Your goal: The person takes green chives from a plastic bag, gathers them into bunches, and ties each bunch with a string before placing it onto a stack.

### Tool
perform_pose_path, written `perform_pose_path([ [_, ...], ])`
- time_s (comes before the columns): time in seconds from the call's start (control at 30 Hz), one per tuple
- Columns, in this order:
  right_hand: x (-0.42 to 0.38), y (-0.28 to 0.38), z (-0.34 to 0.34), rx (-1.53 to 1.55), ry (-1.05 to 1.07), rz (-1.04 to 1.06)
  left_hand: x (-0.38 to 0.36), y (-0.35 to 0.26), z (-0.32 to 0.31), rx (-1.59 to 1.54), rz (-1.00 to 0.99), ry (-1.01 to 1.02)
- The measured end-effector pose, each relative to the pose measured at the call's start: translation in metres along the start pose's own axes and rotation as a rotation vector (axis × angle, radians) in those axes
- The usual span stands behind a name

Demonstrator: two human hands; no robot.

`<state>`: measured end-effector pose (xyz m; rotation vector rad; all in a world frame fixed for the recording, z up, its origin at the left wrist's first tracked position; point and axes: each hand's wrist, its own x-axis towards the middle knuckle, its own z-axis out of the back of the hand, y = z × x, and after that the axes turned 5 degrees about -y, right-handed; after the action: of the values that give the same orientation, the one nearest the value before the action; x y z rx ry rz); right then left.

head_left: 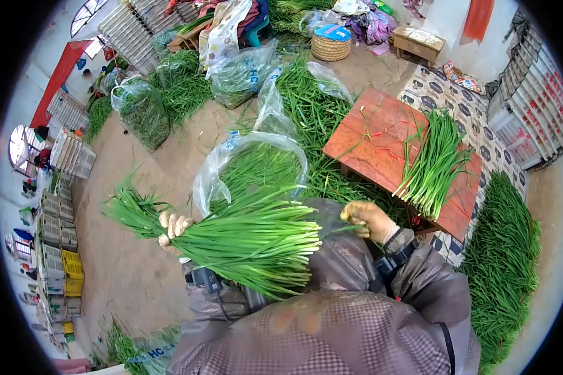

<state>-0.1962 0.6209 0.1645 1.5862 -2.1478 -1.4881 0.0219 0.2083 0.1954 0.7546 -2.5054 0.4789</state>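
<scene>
My left hand [174, 230], in a pale glove, is wrapped round a large bunch of green stalks [250, 234]; their leafy tips hang out to the left and the pale ends fan out to the right. My right hand [370, 222], in a soiled glove, is closed to the right of those pale ends, apart from the bunch, with a thin green blade pinched in its fingers. Behind the bunch, an open clear plastic bag [211, 181] holds more greens. On the reddish low table [366, 134] lies a second bunch [436, 162], near some red ties [388, 153].
A long heap of greens [500, 269] lies at the right, and more greens [309, 100] are behind the bag. Filled bags [142, 115], a woven basket [331, 47] and a small wooden stool [419, 42] stand farther back. Stacked crates [72, 265] line the left. A person [247, 15] sits at the top.
</scene>
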Motion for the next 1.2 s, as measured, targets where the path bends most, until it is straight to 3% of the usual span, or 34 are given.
perform_pose_path([
  [0.07, 0.009, 0.002, 0.01, -0.195, 0.014, 0.022, 0.003, 0.003, -0.002, -0.003, -0.003, 0.031],
  [0.17, 0.029, -0.004, -0.023, -0.418, 0.14, 0.138, 0.004, 0.006, -0.006, 0.01, 0.003, 0.037],
  [0.2, 0.032, 0.003, -0.044, -0.509, 0.117, 0.075, 0.005, 0.008, -0.006, 0.012, 0.005, 0.043],
  [0.23, 0.049, -0.01, -0.048, -0.489, 0.145, 0.149, 0.006, 0.009, -0.006, 0.014, 0.004, 0.052],
  [0.3, 0.054, -0.011, -0.077, -0.125, 0.213, 0.214, 0.01, 0.007, -0.004, 0.029, 0.039, 0.092],
  [0.4, 0.071, -0.02, -0.082, -0.234, 0.206, 0.146, 0.007, 0.005, -0.004, 0.02, 0.027, 0.079],
  [0.53, 0.068, -0.024, -0.072, 0.017, 0.182, 0.116, -0.001, -0.002, 0.005, 0.036, 0.027, 0.038],
  [0.67, 0.061, -0.024, -0.042, -0.381, 0.184, 0.468, 0.0, 0.0, 0.006, 0.041, 0.044, 0.053],
  [0.77, 0.058, -0.02, 0.004, 0.105, 0.153, 0.35, 0.001, -0.002, 0.007, 0.036, 0.016, 0.049],
  [0.83, 0.035, -0.007, 0.008, -0.063, 0.175, 0.192, -0.003, -0.001, 0.005, 0.025, -0.01, 0.032],
  [0.87, 0.02, 0.013, -0.018, -0.35, 0.25, 0.207, -0.002, 0.001, 0.002, 0.027, -0.003, 0.032],
  [0.97, 0.009, -0.005, -0.075, -1.042, 0.073, 0.574, 0.001, 0.005, 0.001, 0.019, -0.002, 0.029],
  [1.07, 0.011, -0.008, -0.09, -0.974, 0.097, 0.327, 0.005, -0.001, 0.002, 0.037, 0.038, 0.069],
  [1.1, 0.021, -0.018, -0.078, -0.907, 0.125, 0.479, 0.006, -0.003, 0.0, 0.055, 0.057, 0.086],
  [1.17, 0.021, -0.018, -0.045, -0.615, 0.205, -0.017, 0.008, -0.006, -0.002, 0.084, 0.096, 0.118],
  [1.2, 0.015, -0.014, -0.036, -0.592, 0.136, -0.035, 0.013, -0.007, -0.001, 0.062, 0.107, 0.186],
])
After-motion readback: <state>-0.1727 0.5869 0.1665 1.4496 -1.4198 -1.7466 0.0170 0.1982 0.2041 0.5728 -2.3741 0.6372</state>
